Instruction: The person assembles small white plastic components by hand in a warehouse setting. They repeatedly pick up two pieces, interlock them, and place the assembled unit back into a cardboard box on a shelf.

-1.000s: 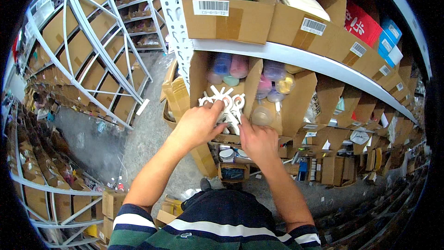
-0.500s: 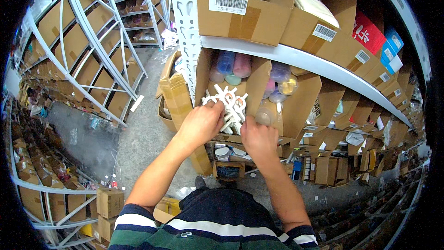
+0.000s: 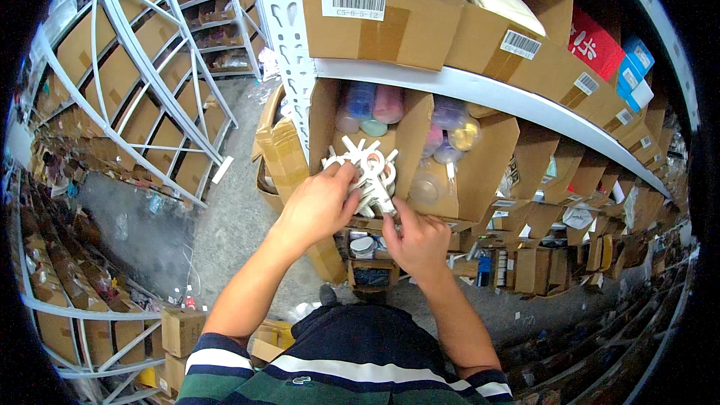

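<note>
A heap of white plastic pieces with ring-shaped loops and straight stems (image 3: 370, 172) lies at the front of an open cardboard bin (image 3: 412, 139). My left hand (image 3: 321, 202) is at the heap's left side, fingers curled onto the pieces, their tips partly hidden among them. At the near right, my right hand (image 3: 417, 236) pinches the stem end of one piece between thumb and forefinger. Behind the heap, in the same bin, sit rolled or bottle-like things in blue (image 3: 360, 100), pink (image 3: 388, 105) and pale green (image 3: 373, 128).
The neighbouring bin holds clear-wrapped purple and yellow things (image 3: 459, 131). A white shelf beam (image 3: 480, 90) crosses above, carrying more cardboard bins (image 3: 382, 30). A perforated upright post (image 3: 283, 22) and a tall folded carton (image 3: 286, 157) stand at the left, beside the grey aisle floor (image 3: 225, 232).
My right hand has turned, its thumb and forefinger now at a white piece's stem end. My left thumb has spread from the fingers. Some white pieces have shifted, and the view has moved slightly.
</note>
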Demonstrator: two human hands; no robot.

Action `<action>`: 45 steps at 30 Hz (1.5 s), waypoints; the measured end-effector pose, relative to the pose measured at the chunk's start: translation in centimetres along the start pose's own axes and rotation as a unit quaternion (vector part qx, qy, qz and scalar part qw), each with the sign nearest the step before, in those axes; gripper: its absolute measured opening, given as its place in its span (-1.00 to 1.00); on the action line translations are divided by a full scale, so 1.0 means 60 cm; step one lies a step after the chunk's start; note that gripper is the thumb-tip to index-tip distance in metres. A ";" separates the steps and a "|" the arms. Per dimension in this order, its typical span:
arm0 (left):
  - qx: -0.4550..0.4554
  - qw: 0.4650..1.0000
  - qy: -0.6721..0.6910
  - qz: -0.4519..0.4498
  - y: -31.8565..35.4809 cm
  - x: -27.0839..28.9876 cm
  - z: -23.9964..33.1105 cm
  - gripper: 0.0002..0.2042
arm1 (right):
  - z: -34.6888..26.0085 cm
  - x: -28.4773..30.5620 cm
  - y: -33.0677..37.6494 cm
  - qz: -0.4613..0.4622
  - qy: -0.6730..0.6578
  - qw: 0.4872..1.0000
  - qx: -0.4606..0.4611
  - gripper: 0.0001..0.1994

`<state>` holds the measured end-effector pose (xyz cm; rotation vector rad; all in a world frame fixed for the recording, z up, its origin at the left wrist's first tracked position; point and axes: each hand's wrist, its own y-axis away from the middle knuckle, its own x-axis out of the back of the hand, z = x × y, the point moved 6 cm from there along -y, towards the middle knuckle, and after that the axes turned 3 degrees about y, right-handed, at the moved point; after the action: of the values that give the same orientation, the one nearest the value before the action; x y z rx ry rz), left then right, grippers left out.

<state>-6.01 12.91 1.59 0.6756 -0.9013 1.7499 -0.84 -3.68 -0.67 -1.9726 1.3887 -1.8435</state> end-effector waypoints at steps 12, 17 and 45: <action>-0.004 0.998 -0.058 -0.010 -0.007 -0.011 0.005 -0.79 | 0.023 0.016 0.016 0.023 -0.061 0.998 -0.022 -0.78; -0.016 0.996 -0.082 0.022 0.002 -0.012 0.012 -0.81 | 0.030 0.010 0.024 0.019 -0.076 0.997 -0.023 -0.77; 0.001 0.965 0.065 0.252 0.107 -0.048 -0.100 -0.12 | 0.033 -0.038 0.059 -0.005 0.031 0.999 0.008 -0.34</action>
<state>-11.30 15.01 -5.68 0.3383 -1.0412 2.2148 -0.73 -5.17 -5.07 -1.9356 1.3779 -1.9289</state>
